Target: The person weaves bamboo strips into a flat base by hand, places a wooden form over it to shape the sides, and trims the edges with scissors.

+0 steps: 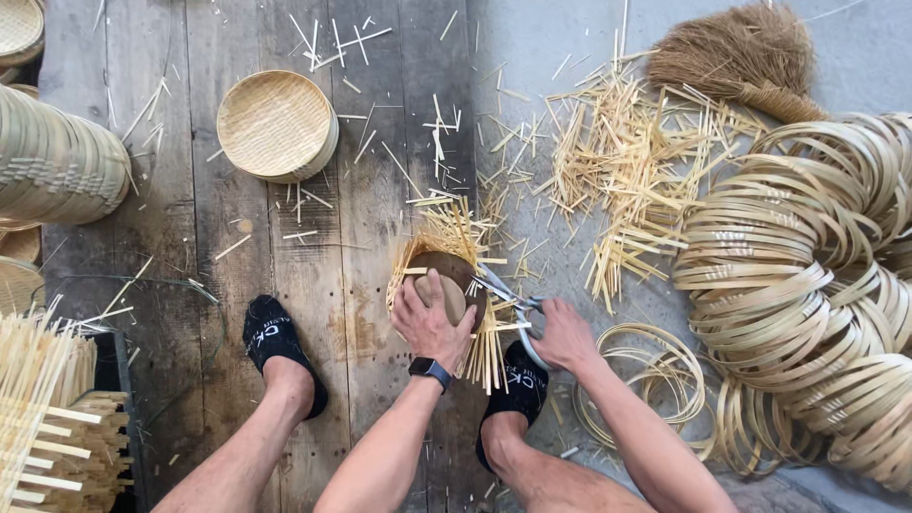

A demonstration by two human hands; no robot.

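Bamboo strips stick out all round the unfinished woven basket, which sits upside down on the plank floor between the person's two black-socked feet. Left hand, with a dark smartwatch at the wrist, presses flat on the basket's rounded brown bottom, fingers spread over it. Right hand is closed around the handles of a pair of scissors, whose blades point at the strip ends on the basket's right side. Both hands are a little apart, each on its own thing. Cut bamboo offcuts lie scattered across the floor beyond the basket. A finished shallow woven basket rests further off to the left, a heap of bamboo hoops fills the right side, and a straw brush lies above them
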